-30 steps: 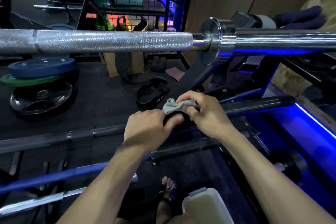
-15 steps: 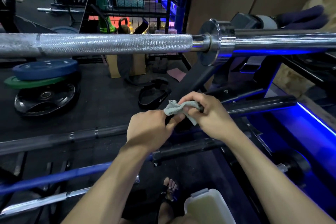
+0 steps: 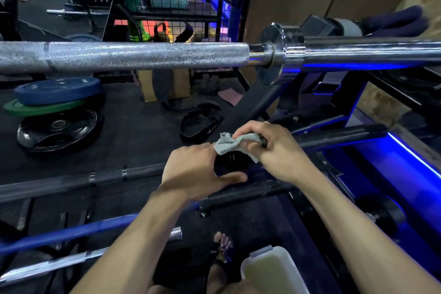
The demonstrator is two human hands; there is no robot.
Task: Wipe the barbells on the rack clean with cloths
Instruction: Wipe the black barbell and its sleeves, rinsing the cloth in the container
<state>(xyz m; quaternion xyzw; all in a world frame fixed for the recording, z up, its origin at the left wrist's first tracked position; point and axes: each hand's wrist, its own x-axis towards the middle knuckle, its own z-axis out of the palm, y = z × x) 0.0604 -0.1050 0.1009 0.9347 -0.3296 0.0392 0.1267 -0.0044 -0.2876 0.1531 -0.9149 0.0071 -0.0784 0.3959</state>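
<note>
A chrome barbell (image 3: 148, 57) with a knurled shaft lies across the top of the rack, its collar (image 3: 272, 52) to the right. Below it a black barbell (image 3: 71, 181) runs from lower left to the right, its sleeve (image 3: 341, 136) ending near the blue light. At that bar's collar (image 3: 229, 162) my left hand (image 3: 193, 172) grips from the left, thumb underneath. My right hand (image 3: 274, 148) pinches a small grey cloth (image 3: 229, 144) against the collar's top. A blue bar (image 3: 64, 234) and another chrome bar (image 3: 47, 265) lie lower in the rack.
Blue, green and black weight plates (image 3: 55, 107) are stacked on the floor at left. A black belt (image 3: 202, 124) lies on the mat. A white container (image 3: 272, 270) of yellowish liquid stands by my sandalled foot (image 3: 222, 248). Blue LED strips (image 3: 417, 162) line the rack's right side.
My right hand has worked the cloth slightly over the black bar's collar, and my left thumb has dropped beneath it. The view has shifted a little.
</note>
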